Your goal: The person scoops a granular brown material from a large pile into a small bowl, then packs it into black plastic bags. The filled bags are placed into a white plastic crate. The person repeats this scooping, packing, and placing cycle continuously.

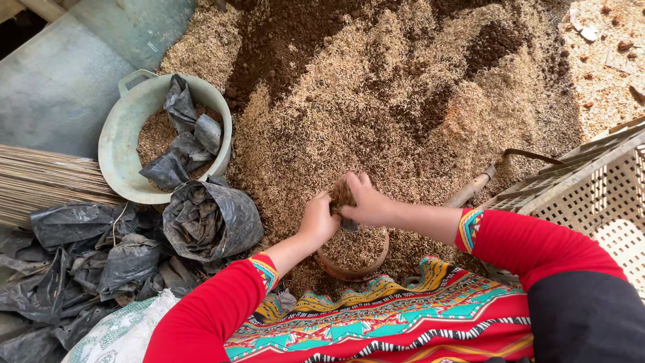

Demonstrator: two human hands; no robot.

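My left hand [318,220] and right hand [366,202] cup a clump of brown husk mix [340,195], fingers pressed together, above a husk-filled round brown pot [353,259]; at upper left, a pale green plastic basin [121,151] holds husks and black bags.

A small round brown pot [354,259] sits upright at the heap's near edge, filled with husk mix; a clump of husks [340,195] is cupped just above it.

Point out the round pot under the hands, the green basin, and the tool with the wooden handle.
Pot [334,271]: head view, on its brown rim at the lower left.
Basin [114,144]: head view, on the bare inner wall at its left side.
Tool [467,193]: head view, on the wooden handle lying on the husks.
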